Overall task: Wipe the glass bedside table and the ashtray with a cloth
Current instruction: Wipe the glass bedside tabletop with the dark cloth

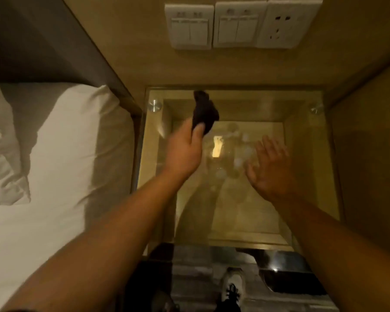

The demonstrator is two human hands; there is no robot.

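The square clear-glass bedside table (306,176), set on round metal studs in a tan wooden alcove, fills the middle of the view. Above its far left part, the left hand (185,152) pinches a dark, crumpled cloth (205,113) between thumb and fingers. Above the table's right half, the right hand (270,167) is spread flat and holds nothing. Left of the table lies a white-sheeted bed (61,154). Beyond the table, white wall switches and a socket (239,23) are mounted.
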